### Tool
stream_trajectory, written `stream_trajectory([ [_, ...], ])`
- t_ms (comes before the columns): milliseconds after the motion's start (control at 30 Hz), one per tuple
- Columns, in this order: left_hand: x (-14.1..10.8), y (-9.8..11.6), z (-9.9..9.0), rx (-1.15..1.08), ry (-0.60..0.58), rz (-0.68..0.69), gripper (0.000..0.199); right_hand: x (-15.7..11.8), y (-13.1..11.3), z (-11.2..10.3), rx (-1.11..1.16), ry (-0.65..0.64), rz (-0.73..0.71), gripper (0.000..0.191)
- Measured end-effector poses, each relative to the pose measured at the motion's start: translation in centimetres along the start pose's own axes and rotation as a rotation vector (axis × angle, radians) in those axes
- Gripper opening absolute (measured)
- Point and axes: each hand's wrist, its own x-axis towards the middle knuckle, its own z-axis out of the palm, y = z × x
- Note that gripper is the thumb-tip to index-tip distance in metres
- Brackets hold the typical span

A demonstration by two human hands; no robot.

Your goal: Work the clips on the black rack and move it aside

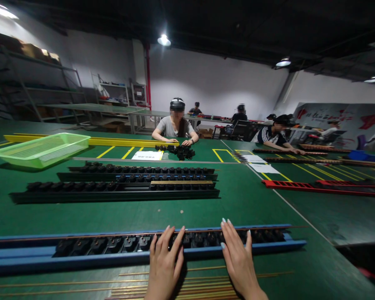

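Note:
A long blue channel (pixel 203 252) lies across the near table with a row of black blocks (pixel 96 245) inside it. Along its far side runs a thin copper-coloured rod (pixel 298 226), whose right end sticks out past the channel. My left hand (pixel 165 263) rests over the channel near its middle, fingers stretched and spread, the tips by the rod. To its right, my right hand (pixel 239 256) lies over the blocks with fingers extended and the thumb apart. Neither hand is closed round anything. Several loose brass-coloured rods (pixel 128 287) lie below my hands, partly covered by them.
Beyond lie dark channels (pixel 112 195) with black blocks, a light green basket (pixel 43 151), a yellow channel (pixel 125 142) and red rails (pixel 325 188). A person (pixel 176 123) sits opposite by black parts (pixel 184 152); another person (pixel 275 134) works at the right.

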Motion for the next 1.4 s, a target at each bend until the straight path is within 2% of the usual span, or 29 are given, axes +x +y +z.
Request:
stream_trajectory([
  [233, 0.0, 0.0, 0.1, -0.026, 0.01, -0.014, 0.057, 0.1, 0.4, 0.3, -0.029, 0.0, -0.078, 0.058],
  [533, 0.0, -0.1, 0.2, -0.023, 0.021, -0.009, 0.059, 0.4, -0.8, -0.1, 0.007, 0.032, -0.005, 0.057],
  [967, 0.1, -0.1, -0.1, 0.014, 0.028, 0.012, 0.059, 0.5, -1.2, -0.1, -0.02, 0.05, -0.083, 0.058],
  [1167, 0.2, -0.1, 0.0, 0.03, 0.042, 0.029, 0.058, 1.1, -3.1, -0.4, -0.044, 0.046, -0.1, 0.057],
  [1300, 0.2, -0.1, 0.0, 0.043, 0.041, 0.027, 0.058, 1.0, -4.5, 0.3, -0.041, 0.053, -0.12, 0.056],
  [1400, 0.1, -0.1, 0.0, 0.057, 0.044, 0.032, 0.057, 0.9, -4.6, 0.8, -0.031, 0.077, -0.114, 0.055],
])
